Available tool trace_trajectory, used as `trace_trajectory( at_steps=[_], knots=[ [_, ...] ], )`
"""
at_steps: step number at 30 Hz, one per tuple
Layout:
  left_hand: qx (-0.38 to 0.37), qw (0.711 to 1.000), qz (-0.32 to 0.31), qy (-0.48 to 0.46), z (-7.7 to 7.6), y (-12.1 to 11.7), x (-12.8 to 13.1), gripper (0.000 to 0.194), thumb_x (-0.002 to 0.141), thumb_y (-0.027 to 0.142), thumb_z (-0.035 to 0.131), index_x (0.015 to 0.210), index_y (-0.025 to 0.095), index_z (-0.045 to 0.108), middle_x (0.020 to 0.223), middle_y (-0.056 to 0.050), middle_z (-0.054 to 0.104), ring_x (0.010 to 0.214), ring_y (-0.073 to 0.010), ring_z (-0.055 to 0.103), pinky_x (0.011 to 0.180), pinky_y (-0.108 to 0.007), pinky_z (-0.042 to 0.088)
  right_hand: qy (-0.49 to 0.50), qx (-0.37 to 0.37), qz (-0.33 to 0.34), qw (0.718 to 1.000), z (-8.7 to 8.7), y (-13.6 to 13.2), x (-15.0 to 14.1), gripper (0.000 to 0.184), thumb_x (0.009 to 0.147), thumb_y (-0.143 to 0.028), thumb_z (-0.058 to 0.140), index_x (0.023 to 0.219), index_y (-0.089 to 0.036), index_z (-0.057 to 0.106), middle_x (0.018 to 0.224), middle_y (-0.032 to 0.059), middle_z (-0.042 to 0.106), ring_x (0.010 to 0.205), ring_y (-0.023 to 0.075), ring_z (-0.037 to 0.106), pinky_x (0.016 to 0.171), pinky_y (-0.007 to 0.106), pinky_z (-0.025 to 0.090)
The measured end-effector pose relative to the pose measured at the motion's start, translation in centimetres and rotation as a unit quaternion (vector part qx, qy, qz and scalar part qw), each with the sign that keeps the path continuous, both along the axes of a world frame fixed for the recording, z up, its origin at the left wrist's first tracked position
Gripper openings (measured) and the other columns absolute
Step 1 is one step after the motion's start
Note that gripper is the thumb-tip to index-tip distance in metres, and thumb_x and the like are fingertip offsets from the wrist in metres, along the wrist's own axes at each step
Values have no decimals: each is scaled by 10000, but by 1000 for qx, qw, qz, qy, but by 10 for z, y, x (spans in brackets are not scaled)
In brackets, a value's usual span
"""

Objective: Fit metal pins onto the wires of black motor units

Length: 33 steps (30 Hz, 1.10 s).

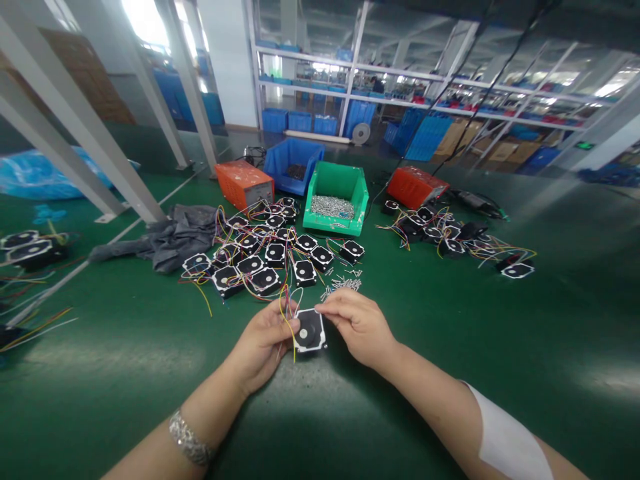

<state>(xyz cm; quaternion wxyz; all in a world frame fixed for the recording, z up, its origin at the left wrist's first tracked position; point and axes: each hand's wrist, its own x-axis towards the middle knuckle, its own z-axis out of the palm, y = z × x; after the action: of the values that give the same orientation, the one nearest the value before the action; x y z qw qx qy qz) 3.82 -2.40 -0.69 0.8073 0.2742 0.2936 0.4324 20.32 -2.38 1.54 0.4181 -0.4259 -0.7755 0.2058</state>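
Left hand (261, 341) is clamping a square, white-rimmed, black plastic-looking unit (314, 328) while right hand (361, 328) is pinching at its corner — contents unclear — seemingly calling for steady alignment.

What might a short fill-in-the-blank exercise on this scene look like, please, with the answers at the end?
The left hand grips the black device at the side where its coloured ____ come out. The bin filled with small silvery pieces is coloured ____. The silvery bracelet is worn on the ____ wrist. The white covering lies on the ____ forearm.

Missing words, in order: wires; green; left; right.
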Motion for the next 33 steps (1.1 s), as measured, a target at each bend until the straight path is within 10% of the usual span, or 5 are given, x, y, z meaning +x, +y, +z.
trace_trajectory(
  at_steps=[5, 15, 24, 33],
  knots=[
    [30, 999, -3, 21, 0, -1, 1, 237, 581, 110, 659, 761, 147, 509, 654, 19, 559, 566, -77, 529, 558, -193, 414, 170, -195, -82, 963, 1, 5, 3, 75, 664, -181, 575, 737, -179, 591, 579, -20, 555, 504, 106, 531, 480, 231, 453],
    [76, 991, -86, 68, -2, -5, 4, 416, 545, 110, 686, 882, 177, 450, 702, -2, 590, 586, -101, 537, 542, -214, 412, 110, -236, -13, 965, 5, -5, -6, 39, 637, -183, 605, 600, -179, 617, 621, -5, 637, 597, 130, 584, 588, 242, 453],
    [72, 991, -98, 63, -2, -6, 3, 403, 558, 134, 681, 861, 179, 418, 687, -6, 591, 553, -101, 539, 520, -213, 404, -67, -39, 73, 994, 6, -6, -5, 158, 745, -143, 485, 671, -207, 610, 673, 4, 637, 649, 121, 580, 620, 228, 431],
    [63, 993, -89, 46, 0, -4, 1, 358, 555, 168, 681, 800, 173, 420, 595, 20, 568, 476, -85, 508, 482, -199, 370, -93, -58, 161, 981, 11, -6, -2, 286, 767, -61, 382, 848, -222, 605, 789, 2, 630, 749, 110, 572, 675, 224, 442]
  ],
)
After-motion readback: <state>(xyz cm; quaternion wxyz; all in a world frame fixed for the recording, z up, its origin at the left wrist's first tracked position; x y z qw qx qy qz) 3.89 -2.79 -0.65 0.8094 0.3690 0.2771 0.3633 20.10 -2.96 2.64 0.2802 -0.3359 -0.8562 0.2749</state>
